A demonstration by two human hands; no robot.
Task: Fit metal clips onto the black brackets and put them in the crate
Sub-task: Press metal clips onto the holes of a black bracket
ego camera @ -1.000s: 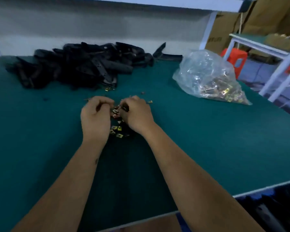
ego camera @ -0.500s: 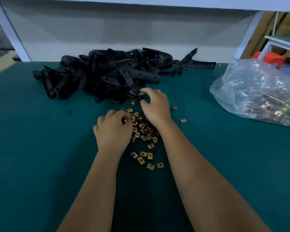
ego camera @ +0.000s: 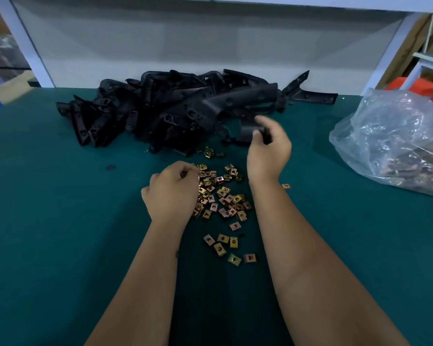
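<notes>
A dark green counter fills the lower frame. At centre lies a scatter of metal clips; the left hand, fingers curled, rests on its left edge, seemingly pinching clips. Higher, the right hand grips a black bracket beside the bracket pile. A plastic bag sits right; a grey wall panel spans the top.

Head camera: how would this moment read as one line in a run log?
stage: picking parts | left hand: on loose metal clips | right hand: grips black bracket at pile edge | crate: unseen
</notes>
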